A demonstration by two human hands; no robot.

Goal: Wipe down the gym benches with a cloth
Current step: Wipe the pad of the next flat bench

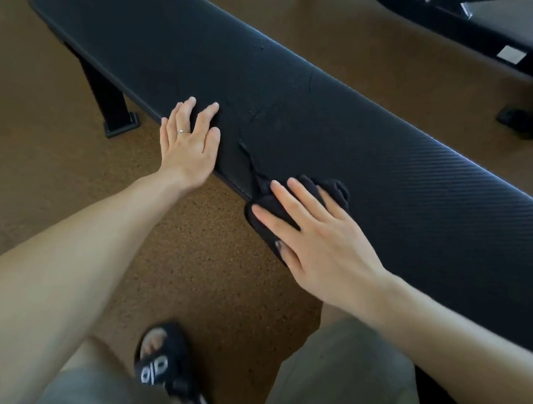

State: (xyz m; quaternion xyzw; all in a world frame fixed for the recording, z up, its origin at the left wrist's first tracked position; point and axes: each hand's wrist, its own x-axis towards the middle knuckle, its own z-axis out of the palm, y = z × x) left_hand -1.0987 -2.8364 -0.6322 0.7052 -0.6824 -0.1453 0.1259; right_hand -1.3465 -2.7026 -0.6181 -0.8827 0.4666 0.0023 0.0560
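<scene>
A long black padded gym bench (267, 75) runs from the upper left to the lower right. My left hand (189, 142) rests flat on its near edge with the fingers spread. A dark cloth (266, 214) lies bunched on the near edge of the pad, partly hanging over the side. My right hand (313, 236) presses down on the cloth with straight, spread fingers, covering most of it.
Another black bench frame (521, 55) stands at the upper right on the brown speckled floor (210, 261). The bench's black leg (108, 96) stands at the left. My foot in a black sandal (165, 368) and my knee (347, 381) are beside the bench's near side.
</scene>
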